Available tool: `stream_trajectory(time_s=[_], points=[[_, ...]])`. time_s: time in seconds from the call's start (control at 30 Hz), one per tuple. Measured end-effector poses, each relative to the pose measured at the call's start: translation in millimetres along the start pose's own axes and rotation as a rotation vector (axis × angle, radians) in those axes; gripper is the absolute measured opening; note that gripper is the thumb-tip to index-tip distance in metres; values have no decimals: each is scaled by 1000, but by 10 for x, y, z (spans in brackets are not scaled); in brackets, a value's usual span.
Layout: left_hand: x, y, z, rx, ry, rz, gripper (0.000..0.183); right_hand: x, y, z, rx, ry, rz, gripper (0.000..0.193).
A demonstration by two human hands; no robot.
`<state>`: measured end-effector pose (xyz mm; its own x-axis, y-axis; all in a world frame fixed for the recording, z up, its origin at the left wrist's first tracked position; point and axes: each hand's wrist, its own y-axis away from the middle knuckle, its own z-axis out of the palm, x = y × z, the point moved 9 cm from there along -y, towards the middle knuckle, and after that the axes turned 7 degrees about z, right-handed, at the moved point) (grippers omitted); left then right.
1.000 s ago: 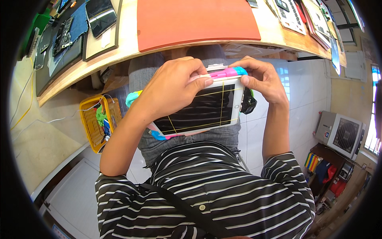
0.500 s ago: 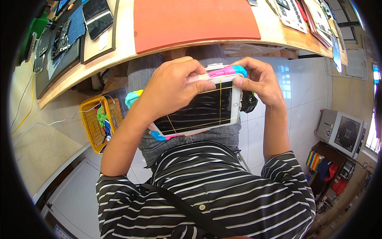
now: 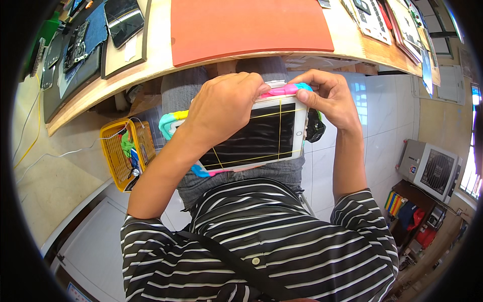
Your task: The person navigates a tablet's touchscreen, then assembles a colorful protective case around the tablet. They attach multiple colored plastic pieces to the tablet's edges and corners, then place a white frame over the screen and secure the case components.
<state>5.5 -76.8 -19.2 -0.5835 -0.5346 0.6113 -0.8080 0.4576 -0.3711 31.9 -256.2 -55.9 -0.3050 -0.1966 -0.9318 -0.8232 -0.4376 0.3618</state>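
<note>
A white-framed tablet (image 3: 261, 138) with a dark screen rests on my lap, yellow bands stretched across it. A soft multicoloured case (image 3: 284, 91), pink, blue, yellow and teal, shows around its edges. With fingers and thumb bent closed, my left hand (image 3: 221, 108) grips the pink stretch along the far edge. At the far right corner, my right hand (image 3: 332, 100) pinches the blue part of the case and the tablet between thumb and fingers. My left hand and forearm hide part of the tablet's left side.
Ahead is a wooden workbench (image 3: 161, 30) with an orange mat (image 3: 251, 25). Dark devices (image 3: 123, 22) lie at its left, papers and parts at its right. A yellow basket (image 3: 113, 156) stands on the floor at left; a grey boxy unit (image 3: 430, 166) is at right.
My left hand has slid slightly right along the tablet's far edge, exposing more of the yellow and teal left corner. The right hand keeps its hold at the far right corner.
</note>
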Motion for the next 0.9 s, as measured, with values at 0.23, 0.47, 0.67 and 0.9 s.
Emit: stream_trajectory(time_s=[0.23,0.47,0.67,0.9], points=[[2,-13,-6,46,-94,22,16,84,-82,-27,-20,-10,94,36],[-10,-24,-7,47,-127,24,18,79,-102,-63,16,56,78,34],[-2,-15,-27,87,-126,50,18,68,-122,-75,82,60,12,33],[8,-20,-43,104,-129,20,17,127,-114,-35,218,53,18,48]])
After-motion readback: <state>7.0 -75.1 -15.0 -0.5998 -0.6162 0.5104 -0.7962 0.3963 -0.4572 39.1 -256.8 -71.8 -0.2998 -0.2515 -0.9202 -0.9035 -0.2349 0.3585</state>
